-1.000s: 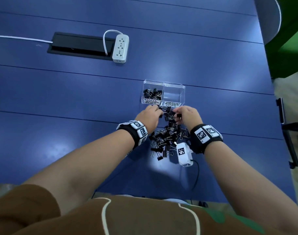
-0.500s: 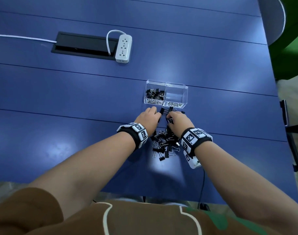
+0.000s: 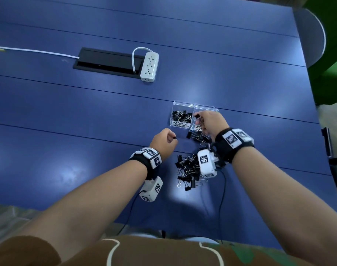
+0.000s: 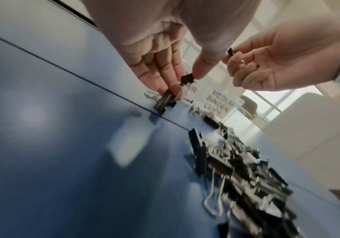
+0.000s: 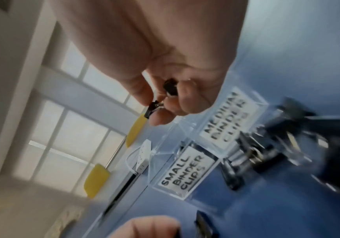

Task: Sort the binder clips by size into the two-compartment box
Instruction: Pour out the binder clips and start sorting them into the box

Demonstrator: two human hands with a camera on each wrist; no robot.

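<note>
The clear two-compartment box (image 3: 183, 125) stands on the blue table; its left half, labelled SMALL BINDER CLIPS (image 5: 182, 173), holds several small black clips (image 3: 180, 116). My right hand (image 3: 198, 118) hovers over the box's middle, pinching a small black clip (image 5: 152, 110), with a second clip (image 5: 170, 87) tucked against its curled fingers. My left hand (image 3: 171, 138) is left of the box front, pinching a small clip (image 4: 187, 78) between thumb and fingers. Another clip (image 4: 165, 100) sits at its fingertips, too blurred to tell whether it is held. The loose pile (image 3: 188, 169) lies between my wrists.
A few larger clips (image 3: 197, 136) lie right before the MEDIUM BINDER CLIPS label (image 5: 226, 117). A white power strip (image 3: 149, 67) and a black cable hatch (image 3: 106, 61) are at the back. The table edge (image 3: 313, 104) runs along the right, beside a chair.
Both hands have left the pile. The right one rose forward over the box with a clip. The left one drew back to the left, holding a clip.
</note>
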